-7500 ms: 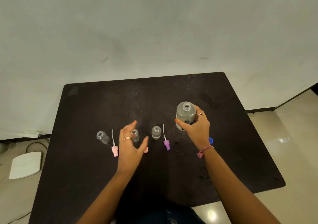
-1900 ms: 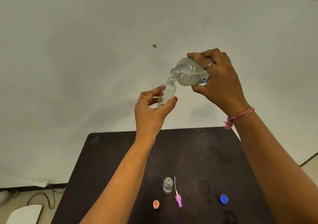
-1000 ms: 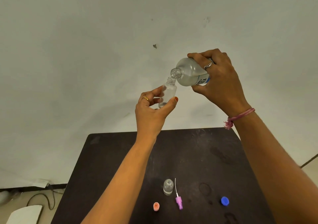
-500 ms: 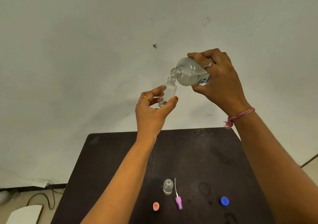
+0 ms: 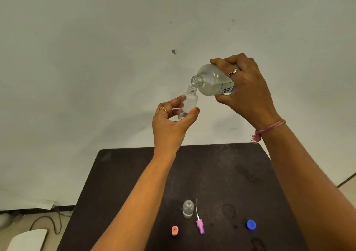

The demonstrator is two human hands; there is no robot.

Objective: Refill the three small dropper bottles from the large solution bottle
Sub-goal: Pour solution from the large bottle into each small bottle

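The wall [image 5: 96, 67] fills the upper view. The table [image 5: 221, 173] occupies the 6 o'clock region, and both forearms rise over it.

The right hand [image 5: 248, 88] is at 1 o'clock, fingers and thumb clamped around the base of the big bottle [image 5: 212, 82]. The big bottle is tilted with its open neck pointing toward 8 o'clock, and clear liquid lies along its lower side.

The left hand [image 5: 171, 123] is near the centre. Its thumb and fingers pinch the lower body of a dropper bottle [image 5: 187, 104], which is held almost upright. The mouth of the dropper bottle sits directly under the neck of the big bottle; the two appear to touch or nearly touch. Only a little liquid shows at the bottom of the dropper bottle.

On the table at 6 o'clock stands a second dropper bottle [image 5: 187, 208], uncapped. Just beside it at its 4 o'clock lies a purple nozzle [image 5: 199, 225] with a white tube. A pink cap [image 5: 174, 230] lies at its 7 o'clock and a blue cap [image 5: 251, 224] well apart at 3 o'clock. The third dropper bottle is not in view.

Step in hand: pouring into the held dropper bottle, judged to be at an early stage.

Next move: hold the two mouths aligned and increase the tilt slowly. The opening is narrow, so an overshoot is likely to spill onto the left hand and table.
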